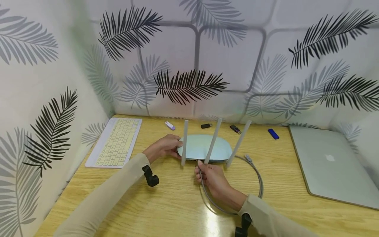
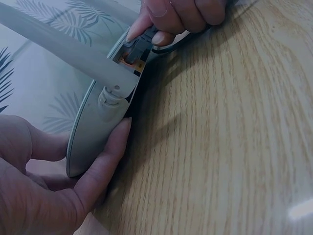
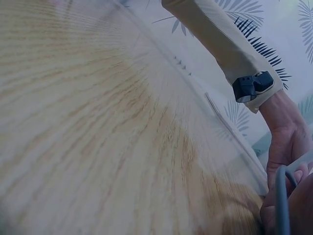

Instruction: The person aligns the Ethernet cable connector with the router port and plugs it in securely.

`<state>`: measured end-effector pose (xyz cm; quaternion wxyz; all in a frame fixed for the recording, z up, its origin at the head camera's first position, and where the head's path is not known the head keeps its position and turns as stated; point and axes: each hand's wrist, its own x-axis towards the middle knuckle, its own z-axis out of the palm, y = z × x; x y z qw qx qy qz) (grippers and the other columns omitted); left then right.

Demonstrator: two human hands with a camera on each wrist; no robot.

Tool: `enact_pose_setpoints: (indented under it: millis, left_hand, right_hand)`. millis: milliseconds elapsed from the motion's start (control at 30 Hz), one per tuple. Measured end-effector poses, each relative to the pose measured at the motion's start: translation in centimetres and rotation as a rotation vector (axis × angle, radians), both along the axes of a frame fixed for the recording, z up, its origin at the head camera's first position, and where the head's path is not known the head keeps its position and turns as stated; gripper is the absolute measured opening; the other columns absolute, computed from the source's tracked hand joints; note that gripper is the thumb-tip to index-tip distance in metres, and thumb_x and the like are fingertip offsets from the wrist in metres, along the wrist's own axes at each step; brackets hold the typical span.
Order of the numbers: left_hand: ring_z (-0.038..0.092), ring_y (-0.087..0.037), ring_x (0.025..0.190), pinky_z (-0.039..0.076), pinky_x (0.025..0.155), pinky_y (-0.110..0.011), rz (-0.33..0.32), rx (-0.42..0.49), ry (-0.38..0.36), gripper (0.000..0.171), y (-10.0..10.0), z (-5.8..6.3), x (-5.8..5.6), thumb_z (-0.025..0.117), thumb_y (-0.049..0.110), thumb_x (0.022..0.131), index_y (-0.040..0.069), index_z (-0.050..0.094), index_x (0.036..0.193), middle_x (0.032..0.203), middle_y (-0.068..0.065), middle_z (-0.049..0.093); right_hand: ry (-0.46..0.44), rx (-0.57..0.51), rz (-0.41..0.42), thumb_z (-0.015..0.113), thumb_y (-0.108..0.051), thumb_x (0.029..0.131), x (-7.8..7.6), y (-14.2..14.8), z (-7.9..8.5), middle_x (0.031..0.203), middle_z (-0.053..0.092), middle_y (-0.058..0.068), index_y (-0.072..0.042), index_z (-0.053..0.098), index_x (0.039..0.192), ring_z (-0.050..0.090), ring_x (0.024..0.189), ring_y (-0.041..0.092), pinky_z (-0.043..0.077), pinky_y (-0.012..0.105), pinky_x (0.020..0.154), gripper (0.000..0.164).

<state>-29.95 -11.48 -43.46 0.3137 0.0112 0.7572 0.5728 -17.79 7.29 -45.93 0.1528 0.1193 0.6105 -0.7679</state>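
Note:
A pale white router with three upright antennas sits on the wooden table in the head view. My left hand grips its left end; in the left wrist view the thumb and fingers lie on either side of the casing. At the router's near edge, my right hand pinches the plug of a grey network cable. The left wrist view has this plug right at an orange-lit port. How deep it sits in the port I cannot tell. The cable's other connector lies right of the router.
At left lies a white keyboard, and at right a closed silver laptop. Behind the router are a white-purple USB stick, a black one, another dark one and a blue one. Leaf-patterned curtain hangs behind.

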Motion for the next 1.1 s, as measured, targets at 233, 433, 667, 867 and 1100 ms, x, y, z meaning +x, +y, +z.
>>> enact_pose_setpoints:
  millis: [233,433,667,867,1100]
  left_hand:
    - [0.066,-0.026,0.091,0.062,0.079,-0.038,0.009,0.01,-0.003,0.034,-0.2,-0.1,-0.1,0.043,0.009,0.103,-0.005,0.052,0.133,0.115,-0.024,0.062]
    - [0.068,-0.028,0.091,0.062,0.08,-0.04,0.011,0.007,0.008,0.034,-0.3,0.2,0.1,0.043,0.01,0.103,-0.004,0.052,0.133,0.116,-0.026,0.063]
    - [0.069,-0.026,0.091,0.062,0.078,-0.038,0.016,-0.019,0.005,0.033,0.1,0.2,0.3,0.045,0.011,0.103,-0.005,0.055,0.13,0.116,-0.025,0.064]
    - [0.069,-0.027,0.093,0.062,0.08,-0.039,0.027,0.0,-0.012,0.034,0.1,0.2,0.1,0.044,0.012,0.104,-0.004,0.053,0.132,0.118,-0.025,0.064]
    - [0.069,-0.027,0.093,0.062,0.08,-0.04,-0.003,-0.017,0.007,0.032,-0.1,0.1,0.0,0.044,0.012,0.104,-0.003,0.054,0.131,0.118,-0.025,0.063]
  right_hand:
    - [-0.008,0.006,0.0,0.053,-0.023,0.101,-0.3,-0.1,0.0,0.071,0.061,-0.002,0.002,0.059,0.094,0.052,0.06,0.008,0.045,0.02,0.056,0.027]
    - [-0.018,0.001,0.019,0.049,-0.021,0.103,-0.5,-0.2,0.2,0.072,0.059,-0.001,0.002,0.058,0.095,0.051,0.062,0.008,0.043,0.02,0.056,0.026]
    - [-0.023,-0.075,0.09,0.042,-0.016,0.106,-0.2,0.4,0.5,0.086,0.059,0.001,0.005,0.051,0.109,0.05,0.073,0.008,0.043,0.018,0.063,0.023]
    - [-0.017,-0.104,0.14,0.041,-0.011,0.106,-0.1,1.0,0.6,0.098,0.067,0.004,0.015,0.046,0.129,0.062,0.087,0.006,0.052,0.018,0.077,0.035]
    - [-0.002,-0.055,0.089,0.048,-0.016,0.104,0.2,0.6,-0.1,0.086,0.068,-0.002,0.012,0.054,0.116,0.064,0.081,0.006,0.053,0.018,0.073,0.032]
